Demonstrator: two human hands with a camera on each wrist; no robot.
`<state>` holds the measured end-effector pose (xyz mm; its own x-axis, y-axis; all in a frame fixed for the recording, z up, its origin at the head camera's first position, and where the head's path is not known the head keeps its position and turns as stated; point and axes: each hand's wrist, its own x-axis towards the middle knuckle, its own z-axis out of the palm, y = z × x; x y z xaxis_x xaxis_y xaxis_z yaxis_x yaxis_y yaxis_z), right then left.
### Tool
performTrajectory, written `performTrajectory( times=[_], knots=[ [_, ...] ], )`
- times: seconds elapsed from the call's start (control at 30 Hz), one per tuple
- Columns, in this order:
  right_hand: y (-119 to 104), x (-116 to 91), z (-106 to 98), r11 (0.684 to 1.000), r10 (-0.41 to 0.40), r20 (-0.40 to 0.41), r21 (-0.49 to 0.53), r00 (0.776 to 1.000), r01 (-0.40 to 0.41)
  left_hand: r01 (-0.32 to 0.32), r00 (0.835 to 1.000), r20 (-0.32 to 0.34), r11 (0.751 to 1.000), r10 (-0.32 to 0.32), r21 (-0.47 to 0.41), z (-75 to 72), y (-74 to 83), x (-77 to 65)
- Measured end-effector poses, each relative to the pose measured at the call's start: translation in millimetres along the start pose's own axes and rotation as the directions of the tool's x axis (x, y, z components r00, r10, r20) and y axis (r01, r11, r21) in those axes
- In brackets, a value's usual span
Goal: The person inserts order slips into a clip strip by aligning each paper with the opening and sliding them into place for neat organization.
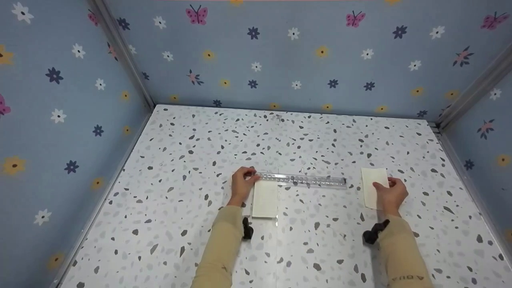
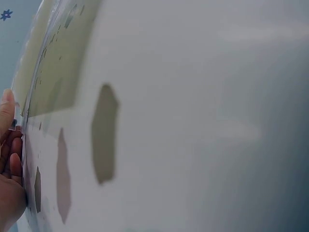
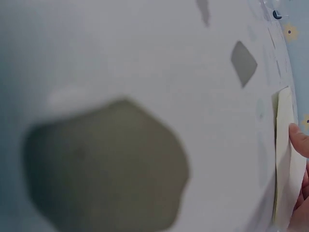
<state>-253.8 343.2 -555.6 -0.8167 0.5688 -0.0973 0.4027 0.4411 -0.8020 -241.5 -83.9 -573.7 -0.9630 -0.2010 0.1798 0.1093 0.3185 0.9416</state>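
Note:
My left hand [image 1: 242, 185] pinches the left end of a long clear plastic ruler-like strip [image 1: 316, 181] that has rows of small round shapes. Under that end lies a pale cream paper rectangle [image 1: 265, 200]. At the edge of the left wrist view, the thumb [image 2: 7, 110] is on the clear strip with the fingers below it. Over to the right, my right hand [image 1: 393, 195] holds a second cream paper piece [image 1: 372, 178] by its right side, thumb on top. In the right wrist view this paper [image 3: 284, 145] looks folded or layered, its edge tilted up from the table.
The white speckled table [image 1: 180, 168] is bounded by blue flowered panels [image 1: 288, 56] at the back and both sides. Metal posts [image 1: 124, 52] stand at the corners. A black wrist camera [image 1: 372, 236] is on the right wrist, another [image 1: 247, 230] on the left.

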Motion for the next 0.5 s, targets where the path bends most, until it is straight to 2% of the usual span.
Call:
performTrajectory(
  times=[0.3,0.5],
  knots=[
    [0.1,1.5,-2.3,1.000,0.012,0.008,-0.013,1.000,-0.012,-0.004,1.000,0.003,1.000,0.004,0.013,0.1,-0.5,0.8],
    [0.1,2.3,-5.0,1.000,0.013,0.007,-0.006,1.000,-0.013,0.047,0.999,0.012,0.998,-0.047,0.031,1.1,-1.0,1.8]
  ],
)
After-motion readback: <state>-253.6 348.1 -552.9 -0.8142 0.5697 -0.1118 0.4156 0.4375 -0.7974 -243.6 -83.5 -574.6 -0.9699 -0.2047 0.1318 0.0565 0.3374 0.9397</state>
